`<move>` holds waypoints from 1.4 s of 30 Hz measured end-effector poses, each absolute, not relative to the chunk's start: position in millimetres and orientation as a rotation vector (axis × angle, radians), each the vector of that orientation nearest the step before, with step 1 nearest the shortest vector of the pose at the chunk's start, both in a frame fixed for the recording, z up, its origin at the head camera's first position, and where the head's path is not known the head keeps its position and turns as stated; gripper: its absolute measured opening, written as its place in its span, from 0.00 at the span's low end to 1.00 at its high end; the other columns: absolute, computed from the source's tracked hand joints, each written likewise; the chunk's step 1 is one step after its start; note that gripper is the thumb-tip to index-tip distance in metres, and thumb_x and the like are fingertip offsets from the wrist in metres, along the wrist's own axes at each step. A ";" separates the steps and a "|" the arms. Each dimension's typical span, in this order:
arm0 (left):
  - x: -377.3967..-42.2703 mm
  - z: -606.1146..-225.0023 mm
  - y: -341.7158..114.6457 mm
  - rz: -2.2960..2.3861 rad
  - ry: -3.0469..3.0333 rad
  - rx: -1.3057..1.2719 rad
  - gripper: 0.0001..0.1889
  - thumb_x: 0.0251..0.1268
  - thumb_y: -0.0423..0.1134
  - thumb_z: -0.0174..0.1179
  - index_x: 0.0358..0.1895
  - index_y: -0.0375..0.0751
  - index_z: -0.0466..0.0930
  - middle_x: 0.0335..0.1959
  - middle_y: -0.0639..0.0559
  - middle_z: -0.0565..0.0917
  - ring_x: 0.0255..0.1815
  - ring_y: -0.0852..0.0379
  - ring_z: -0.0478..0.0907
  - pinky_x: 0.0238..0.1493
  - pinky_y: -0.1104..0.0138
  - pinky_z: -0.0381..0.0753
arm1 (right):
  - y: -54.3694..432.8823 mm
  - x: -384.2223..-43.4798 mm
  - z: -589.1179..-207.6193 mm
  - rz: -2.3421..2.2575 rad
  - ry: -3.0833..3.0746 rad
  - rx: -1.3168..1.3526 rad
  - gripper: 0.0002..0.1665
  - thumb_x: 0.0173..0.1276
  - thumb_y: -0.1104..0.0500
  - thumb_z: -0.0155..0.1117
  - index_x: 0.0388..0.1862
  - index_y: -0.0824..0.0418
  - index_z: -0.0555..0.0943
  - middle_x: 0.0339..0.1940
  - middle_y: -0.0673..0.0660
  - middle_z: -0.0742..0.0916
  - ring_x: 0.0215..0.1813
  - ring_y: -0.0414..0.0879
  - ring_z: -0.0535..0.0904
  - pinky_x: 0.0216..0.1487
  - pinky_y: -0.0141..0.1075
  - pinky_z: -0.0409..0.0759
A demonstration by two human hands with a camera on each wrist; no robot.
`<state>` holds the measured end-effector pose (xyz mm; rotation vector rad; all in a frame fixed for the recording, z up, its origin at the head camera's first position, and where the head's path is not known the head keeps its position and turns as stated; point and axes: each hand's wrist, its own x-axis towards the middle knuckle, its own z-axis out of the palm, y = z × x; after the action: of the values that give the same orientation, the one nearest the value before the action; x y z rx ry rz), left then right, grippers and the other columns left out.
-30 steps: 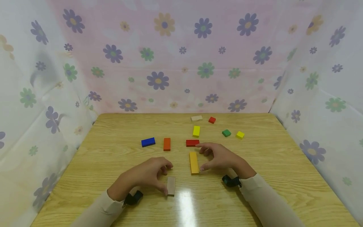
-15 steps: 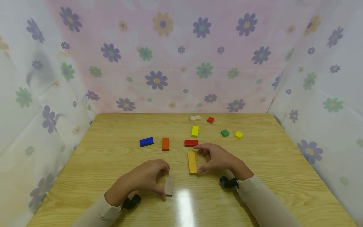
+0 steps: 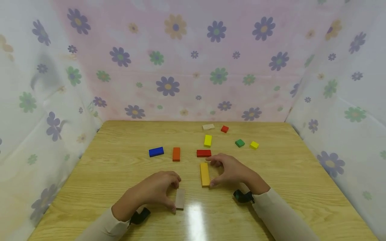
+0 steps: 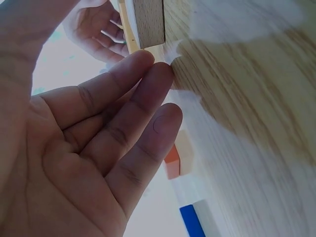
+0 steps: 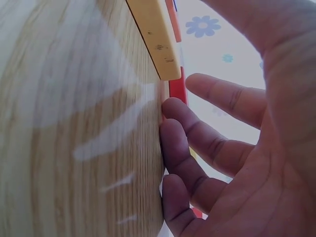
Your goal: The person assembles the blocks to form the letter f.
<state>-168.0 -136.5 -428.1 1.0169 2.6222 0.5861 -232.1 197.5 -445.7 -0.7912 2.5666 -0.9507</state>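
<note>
my left hand [image 3: 155, 189] is just left of the pale wooden block [image 3: 180, 199], fingers [image 4: 165, 123] relaxed and released, thumb by its near left corner. can't tell if the thumb makes contact. block lies on the worktop [image 3: 120, 174], long side running away from me.

my right hand [image 3: 230, 169] bows around the right side of the amber block [image 3: 204, 174], fingers likewise loose and released; thumb beside its near end, index finger beyond its far end, close to the red block [image 3: 203, 153]. i see dark specks on the amber one from the right wrist.

farther out: orange block [image 3: 176, 154] left of the red, blue block [image 3: 156, 152] left of that. past the red, a yellow block [image 3: 207, 141], then a striped block [image 3: 208, 127] near the far edge, small red piece [image 3: 224, 129] at its right. small green piece [image 3: 240, 143] and small yellow piece [image 3: 254, 145] off to the right. flowered cloth [image 3: 193, 67] behind.
</note>
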 end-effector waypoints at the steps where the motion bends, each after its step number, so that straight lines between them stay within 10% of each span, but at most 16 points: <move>1: -167.6 -428.4 -136.1 0.579 2.624 1.013 0.31 0.39 0.60 0.84 0.45 0.47 0.85 0.62 0.54 0.82 0.64 0.52 0.79 0.66 0.55 0.78 | 197.5 -231.6 -446.6 -0.950 2.568 -0.792 0.53 0.48 0.37 0.86 0.72 0.49 0.76 0.59 0.49 0.83 0.59 0.48 0.77 0.64 0.52 0.77; 42: -164.5 -428.6 -129.7 0.471 2.716 1.079 0.28 0.43 0.61 0.82 0.45 0.48 0.88 0.57 0.59 0.84 0.57 0.59 0.81 0.60 0.61 0.82 | 189.3 -225.6 -447.9 -0.819 2.691 -0.809 0.52 0.45 0.35 0.87 0.68 0.52 0.79 0.56 0.48 0.80 0.55 0.45 0.76 0.61 0.47 0.78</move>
<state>-164.5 -129.7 -428.6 1.0788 2.7156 0.4709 -225.6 189.3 -447.9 -0.8085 2.6915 -0.8195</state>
